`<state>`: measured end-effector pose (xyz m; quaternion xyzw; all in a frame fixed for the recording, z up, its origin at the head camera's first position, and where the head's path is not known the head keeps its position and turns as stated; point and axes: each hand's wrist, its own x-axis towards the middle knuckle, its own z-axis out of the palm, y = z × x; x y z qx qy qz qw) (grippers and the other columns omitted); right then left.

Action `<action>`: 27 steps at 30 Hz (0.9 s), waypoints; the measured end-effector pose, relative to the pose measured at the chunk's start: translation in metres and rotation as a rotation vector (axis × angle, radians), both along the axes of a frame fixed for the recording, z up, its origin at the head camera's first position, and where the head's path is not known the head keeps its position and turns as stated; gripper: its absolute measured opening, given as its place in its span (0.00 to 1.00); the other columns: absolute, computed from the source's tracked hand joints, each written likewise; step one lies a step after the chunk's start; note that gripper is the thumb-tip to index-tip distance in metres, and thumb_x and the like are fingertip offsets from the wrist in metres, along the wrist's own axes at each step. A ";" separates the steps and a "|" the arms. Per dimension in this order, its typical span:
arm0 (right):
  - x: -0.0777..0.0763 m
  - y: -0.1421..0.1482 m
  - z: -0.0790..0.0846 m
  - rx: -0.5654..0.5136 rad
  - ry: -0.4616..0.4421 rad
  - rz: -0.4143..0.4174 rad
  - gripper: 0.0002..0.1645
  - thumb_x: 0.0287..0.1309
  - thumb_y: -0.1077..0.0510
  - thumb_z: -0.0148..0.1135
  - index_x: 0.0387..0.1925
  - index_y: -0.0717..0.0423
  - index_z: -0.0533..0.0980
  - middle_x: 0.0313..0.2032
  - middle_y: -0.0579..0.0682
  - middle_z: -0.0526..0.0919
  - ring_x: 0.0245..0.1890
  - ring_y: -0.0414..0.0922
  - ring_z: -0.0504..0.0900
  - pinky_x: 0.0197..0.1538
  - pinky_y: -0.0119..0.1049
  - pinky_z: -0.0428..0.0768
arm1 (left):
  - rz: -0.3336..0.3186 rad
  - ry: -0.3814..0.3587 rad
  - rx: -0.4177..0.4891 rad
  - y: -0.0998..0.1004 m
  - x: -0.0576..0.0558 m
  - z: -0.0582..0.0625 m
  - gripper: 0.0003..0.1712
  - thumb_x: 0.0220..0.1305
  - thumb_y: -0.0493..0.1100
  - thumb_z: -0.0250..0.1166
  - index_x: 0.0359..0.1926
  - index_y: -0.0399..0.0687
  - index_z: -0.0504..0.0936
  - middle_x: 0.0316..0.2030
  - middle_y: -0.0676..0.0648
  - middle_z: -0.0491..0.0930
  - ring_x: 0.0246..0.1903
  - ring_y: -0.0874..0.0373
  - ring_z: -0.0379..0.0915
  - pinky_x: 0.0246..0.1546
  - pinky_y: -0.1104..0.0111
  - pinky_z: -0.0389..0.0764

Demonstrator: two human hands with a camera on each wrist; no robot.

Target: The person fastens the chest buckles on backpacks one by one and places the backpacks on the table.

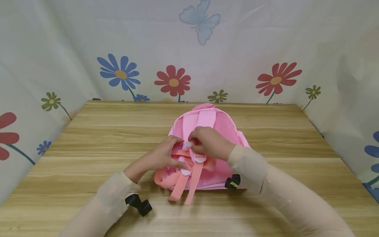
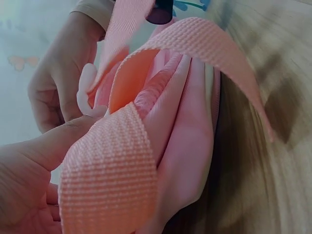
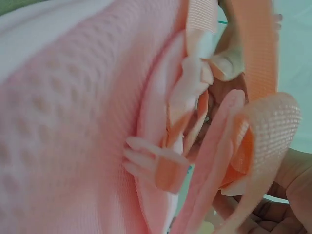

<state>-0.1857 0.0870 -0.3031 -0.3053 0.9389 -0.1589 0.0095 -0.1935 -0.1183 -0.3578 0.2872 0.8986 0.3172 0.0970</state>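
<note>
A pink backpack [image 1: 219,168] lies on the table with its shoulder straps facing up. Coral webbing [image 1: 193,184] runs from white plastic adjusters [image 1: 200,160], its loose ends hanging toward the near edge. My left hand [image 1: 161,156] holds a strap at the bag's left side, thumb below and fingers above. From the right, my right hand [image 1: 208,141] pinches a strap with curled fingers, beside a white piece [image 1: 187,144]. Its fingertips are partly hidden. The right wrist view shows a pale pronged buckle half [image 3: 146,161] on webbing, with no finger on it.
The wooden table [image 1: 103,141] extends around the bag on all sides. Behind it hangs a white cloth [image 1: 237,42] printed with flowers and a butterfly. A small black camera is strapped at each wrist, the left one [image 1: 139,204] low over the table.
</note>
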 end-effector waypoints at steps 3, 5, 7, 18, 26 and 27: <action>0.001 0.006 0.003 -0.022 0.013 0.017 0.10 0.56 0.62 0.65 0.41 0.58 0.82 0.33 0.48 0.82 0.33 0.42 0.75 0.40 0.30 0.75 | 0.004 -0.001 -0.005 0.000 0.001 0.001 0.49 0.46 0.55 0.77 0.64 0.40 0.64 0.61 0.42 0.68 0.59 0.49 0.66 0.64 0.52 0.69; 0.002 0.011 0.005 -0.032 0.017 0.026 0.09 0.56 0.62 0.65 0.40 0.58 0.82 0.33 0.48 0.82 0.32 0.43 0.75 0.40 0.31 0.75 | 0.000 0.005 -0.007 0.000 0.002 0.002 0.49 0.46 0.55 0.77 0.65 0.40 0.64 0.61 0.42 0.68 0.60 0.49 0.66 0.64 0.52 0.69; 0.003 0.015 0.007 -0.037 0.019 0.025 0.09 0.56 0.63 0.65 0.40 0.57 0.83 0.33 0.48 0.83 0.33 0.43 0.76 0.41 0.31 0.75 | 0.005 0.001 -0.003 0.000 0.003 0.004 0.50 0.46 0.56 0.77 0.65 0.40 0.64 0.61 0.42 0.68 0.60 0.49 0.66 0.64 0.52 0.69; 0.011 0.039 0.013 -0.078 -0.004 -0.009 0.08 0.55 0.63 0.67 0.38 0.58 0.82 0.31 0.47 0.82 0.33 0.42 0.76 0.40 0.33 0.78 | 0.045 0.053 0.003 0.008 0.008 0.007 0.41 0.53 0.51 0.73 0.64 0.44 0.67 0.61 0.41 0.70 0.61 0.47 0.67 0.63 0.51 0.70; 0.013 0.056 0.000 -0.170 -0.036 -0.012 0.09 0.53 0.63 0.67 0.38 0.58 0.81 0.30 0.47 0.81 0.32 0.41 0.76 0.39 0.36 0.80 | 0.029 0.173 0.008 0.018 0.012 0.007 0.34 0.53 0.49 0.73 0.60 0.45 0.73 0.57 0.43 0.74 0.56 0.48 0.71 0.58 0.53 0.75; 0.012 0.058 -0.002 -0.179 -0.039 -0.015 0.09 0.53 0.63 0.67 0.39 0.58 0.81 0.31 0.47 0.81 0.32 0.41 0.76 0.39 0.35 0.80 | 0.024 0.179 0.011 0.019 0.012 0.008 0.33 0.53 0.48 0.73 0.59 0.45 0.74 0.57 0.44 0.74 0.56 0.49 0.71 0.58 0.53 0.75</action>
